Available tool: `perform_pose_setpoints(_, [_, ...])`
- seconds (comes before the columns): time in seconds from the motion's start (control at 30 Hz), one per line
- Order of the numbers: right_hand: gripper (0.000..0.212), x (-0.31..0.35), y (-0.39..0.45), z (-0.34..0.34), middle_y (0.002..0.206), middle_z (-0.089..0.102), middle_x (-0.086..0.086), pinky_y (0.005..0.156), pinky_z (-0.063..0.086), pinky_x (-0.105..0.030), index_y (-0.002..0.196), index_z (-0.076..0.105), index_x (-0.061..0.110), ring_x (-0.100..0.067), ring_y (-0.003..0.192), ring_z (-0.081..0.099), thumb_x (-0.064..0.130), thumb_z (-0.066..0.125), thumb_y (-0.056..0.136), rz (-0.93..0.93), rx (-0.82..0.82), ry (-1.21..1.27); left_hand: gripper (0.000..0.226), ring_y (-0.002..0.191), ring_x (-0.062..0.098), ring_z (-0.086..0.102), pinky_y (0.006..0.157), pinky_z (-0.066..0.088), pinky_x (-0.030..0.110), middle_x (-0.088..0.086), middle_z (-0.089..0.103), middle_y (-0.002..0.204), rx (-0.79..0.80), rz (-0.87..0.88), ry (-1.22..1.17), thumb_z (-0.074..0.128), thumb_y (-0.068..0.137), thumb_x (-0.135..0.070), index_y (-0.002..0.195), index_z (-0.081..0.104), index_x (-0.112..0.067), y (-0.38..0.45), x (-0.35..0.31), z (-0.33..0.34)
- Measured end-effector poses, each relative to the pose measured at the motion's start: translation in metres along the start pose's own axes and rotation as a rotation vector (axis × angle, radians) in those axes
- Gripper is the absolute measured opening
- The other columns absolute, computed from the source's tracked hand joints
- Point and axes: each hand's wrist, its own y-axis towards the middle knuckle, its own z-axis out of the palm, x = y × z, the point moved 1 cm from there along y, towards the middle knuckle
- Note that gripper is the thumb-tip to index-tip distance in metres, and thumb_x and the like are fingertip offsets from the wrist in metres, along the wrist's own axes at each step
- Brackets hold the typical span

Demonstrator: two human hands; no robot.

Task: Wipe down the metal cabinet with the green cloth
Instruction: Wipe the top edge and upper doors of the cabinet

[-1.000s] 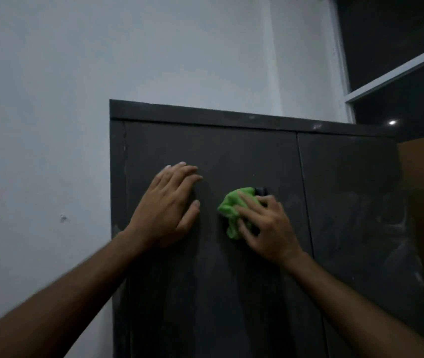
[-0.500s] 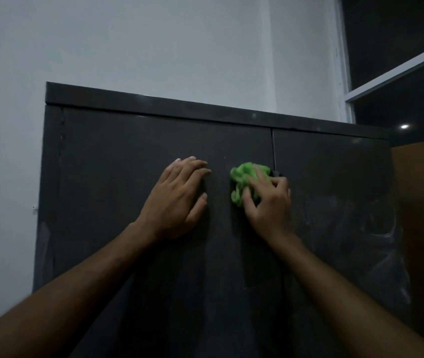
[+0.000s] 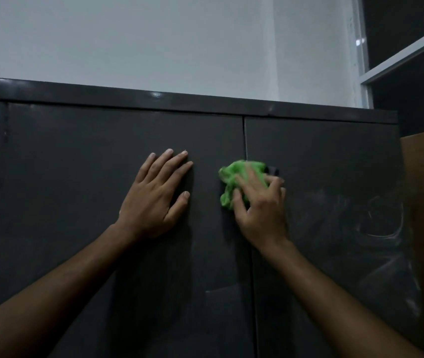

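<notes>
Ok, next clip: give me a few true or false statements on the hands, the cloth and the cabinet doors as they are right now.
1. The right hand holds the bunched green cloth against the cabinet. True.
2. The left hand grips the cabinet's top edge. False: it lies flat on the left door, fingers straight.
3. Both doors are shut. True.
4. The cloth sits at the far left edge of the cabinet. False: it is at the seam between the two doors.
5. The right door shows pale smears. True.
</notes>
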Motion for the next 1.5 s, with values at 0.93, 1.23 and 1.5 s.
perform_pose_setpoints(0.93, [0.038, -0.102, -0.038, -0.059, 0.146, 0.060, 0.000, 0.081, 0.054, -0.050, 0.119, 0.074, 0.017, -0.042, 0.101, 0.061, 0.032, 0.056, 0.089, -0.309, 0.191, -0.154, 0.077, 0.160, 0.033, 0.015, 0.129, 0.010, 0.056, 0.013, 0.025, 0.170, 0.018, 0.010, 0.178, 0.033, 0.098, -0.054, 0.161, 0.031, -0.009, -0.001, -0.002, 0.003])
perform_pose_setpoints(1.23, [0.043, -0.071, -0.040, -0.041, 0.154, 0.051, -0.002, 0.094, 0.049, -0.051, 0.129, 0.067, 0.019, -0.040, 0.119, 0.053, 0.028, 0.058, 0.088, -0.215, 0.239, -0.105, 0.077, 0.160, 0.032, 0.015, 0.130, 0.010, 0.055, 0.013, 0.024, 0.170, 0.003, 0.017, 0.200, 0.033, 0.099, -0.054, 0.161, 0.031, -0.009, -0.002, -0.003, 0.006])
perform_pose_setpoints(1.5, [0.034, -0.114, 0.012, -0.054, 0.147, 0.043, -0.025, 0.109, 0.040, -0.050, 0.127, 0.069, 0.011, -0.046, 0.126, 0.047, 0.017, 0.062, 0.094, 0.272, 0.066, -0.087, 0.078, 0.159, 0.033, 0.017, 0.129, 0.011, 0.056, 0.014, 0.026, 0.169, 0.037, -0.001, 0.217, 0.034, 0.098, -0.054, 0.161, 0.032, -0.008, 0.000, -0.008, 0.002])
